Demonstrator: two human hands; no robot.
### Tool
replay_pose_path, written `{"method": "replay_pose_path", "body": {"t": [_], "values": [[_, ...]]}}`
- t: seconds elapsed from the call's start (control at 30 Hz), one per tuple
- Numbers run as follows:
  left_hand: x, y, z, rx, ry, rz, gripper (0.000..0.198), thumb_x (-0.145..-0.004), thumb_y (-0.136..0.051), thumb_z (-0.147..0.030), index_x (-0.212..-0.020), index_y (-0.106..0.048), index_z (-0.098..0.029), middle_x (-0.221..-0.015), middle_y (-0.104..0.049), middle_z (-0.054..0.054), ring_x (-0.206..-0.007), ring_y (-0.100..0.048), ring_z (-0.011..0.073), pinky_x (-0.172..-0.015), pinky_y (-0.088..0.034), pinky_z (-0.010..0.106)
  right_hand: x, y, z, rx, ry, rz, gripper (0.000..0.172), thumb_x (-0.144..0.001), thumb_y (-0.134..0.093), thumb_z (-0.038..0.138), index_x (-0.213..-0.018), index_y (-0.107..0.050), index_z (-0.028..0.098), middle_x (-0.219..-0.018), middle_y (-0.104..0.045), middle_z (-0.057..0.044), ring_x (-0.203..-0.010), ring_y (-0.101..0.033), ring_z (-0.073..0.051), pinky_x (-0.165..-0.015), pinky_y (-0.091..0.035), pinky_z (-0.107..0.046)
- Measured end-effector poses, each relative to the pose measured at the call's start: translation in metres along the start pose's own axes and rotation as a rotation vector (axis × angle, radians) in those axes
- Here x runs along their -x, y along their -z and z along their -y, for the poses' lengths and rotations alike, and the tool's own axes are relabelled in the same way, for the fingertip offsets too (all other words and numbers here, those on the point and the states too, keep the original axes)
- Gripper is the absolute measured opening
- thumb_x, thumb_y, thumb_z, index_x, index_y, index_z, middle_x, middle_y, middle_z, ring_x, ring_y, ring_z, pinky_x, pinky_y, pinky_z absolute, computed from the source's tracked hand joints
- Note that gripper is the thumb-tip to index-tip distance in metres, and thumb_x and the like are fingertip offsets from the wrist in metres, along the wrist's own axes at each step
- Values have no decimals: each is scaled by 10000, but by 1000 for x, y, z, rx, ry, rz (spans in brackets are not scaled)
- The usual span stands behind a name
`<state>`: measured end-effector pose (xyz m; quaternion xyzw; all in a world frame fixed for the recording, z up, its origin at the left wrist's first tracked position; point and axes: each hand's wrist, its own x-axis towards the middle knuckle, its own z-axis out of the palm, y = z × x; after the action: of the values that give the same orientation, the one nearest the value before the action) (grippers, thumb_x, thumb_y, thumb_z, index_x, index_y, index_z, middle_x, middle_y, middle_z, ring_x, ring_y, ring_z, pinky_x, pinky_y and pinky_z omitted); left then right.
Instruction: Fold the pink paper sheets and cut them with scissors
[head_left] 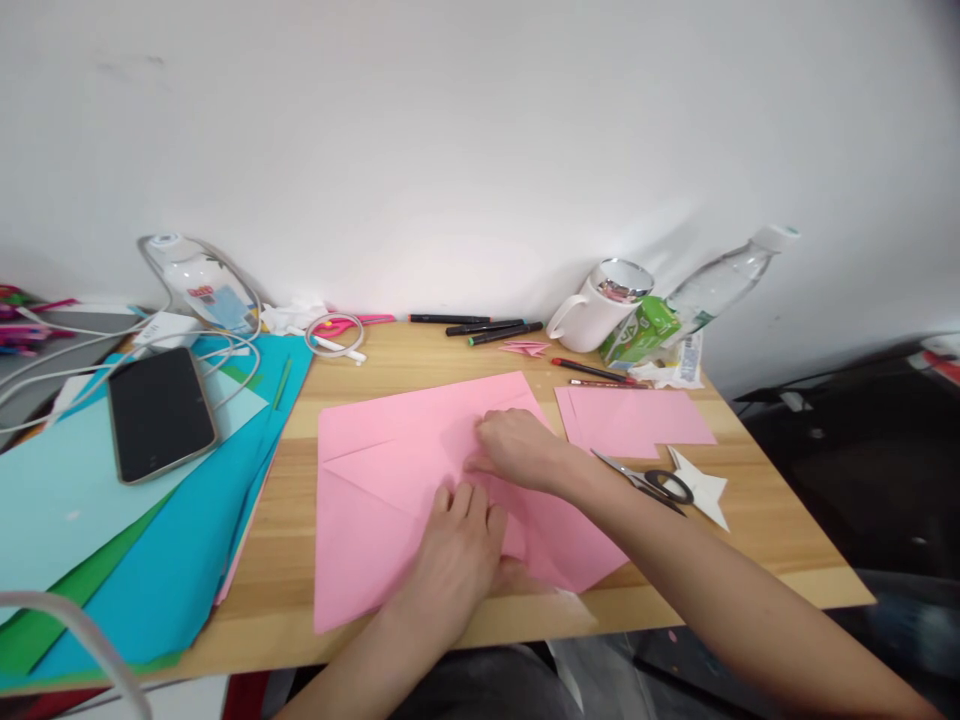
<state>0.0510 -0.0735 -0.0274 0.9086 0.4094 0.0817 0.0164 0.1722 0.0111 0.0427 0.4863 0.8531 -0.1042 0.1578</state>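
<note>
Two-handed, in the head view, upon a creased pink paper sheet: spread on the wooden desk directly beneath both hands, roughly side to side along its long axis, reaching well leftward of them. Touched farther out by the right hand, with thumb and fingertips curled close together; hard to tell whether pinching a fold. Touched nearer its close edge by the left hand, with bent fingers laid close together; any grip beneath unseen.

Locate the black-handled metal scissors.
The scissors lie right of centre in the head view, beside the notched pink paper and the white pointed paper shape.
</note>
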Motion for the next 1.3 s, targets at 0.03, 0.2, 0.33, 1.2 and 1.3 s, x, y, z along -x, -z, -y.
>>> {"method": "replay_pose_path", "body": {"t": [0.03,0.2,0.33,1.2,1.3], "values": [[0,0,-2,-6,21,9,424,-672,-704,-514,-836,-618,-132,-813,-606,116,-809,-526,282,-736,-380,425,0,0,0,-3,1,-2,382,-883,-505,416,-909,-667,71,-921,-690,-203,-821,-677,-293,-694,-478,-340],[-2,4,-8,-35,74,38,357,-718,-687,-440,-857,-621,-118,-831,-608,133,-814,-521,285,-710,-387,428,-1,-1,-1,-5,3,-10,369,-873,-524,408,-914,-666,70,-922,-689,-205,-833,-675,-288,-707,-478,-335],[-6,5,-13,-50,121,25,416,-734,-644,-490,-840,-610,-89,-848,-604,169,-816,-515,300,-687,-395,436,-1,-3,-1,0,5,-12,348,-857,-551,390,-909,-665,65,-928,-689,-204,-847,-672,-292,-720,-479,-336],[44,-4,-34,-53,-354,-46,438,-889,-411,-373,-1294,-533,-260,-1441,-408,-30,-1312,-315,385,-1076,-158,580,-3,-7,-2,6,11,-12,352,-862,-522,384,-908,-674,70,-901,-693,-203,-818,-674,-278,-703,-463,-324],[43,-4,-41,-54,-335,-65,431,-900,-392,-390,-1296,-528,-291,-1484,-332,-49,-1289,-332,423,-1029,-182,634,-2,-6,-2,10,4,-6,324,-856,-529,363,-897,-674,76,-905,-694,-197,-816,-674,-271,-698,-465,-314]]}}
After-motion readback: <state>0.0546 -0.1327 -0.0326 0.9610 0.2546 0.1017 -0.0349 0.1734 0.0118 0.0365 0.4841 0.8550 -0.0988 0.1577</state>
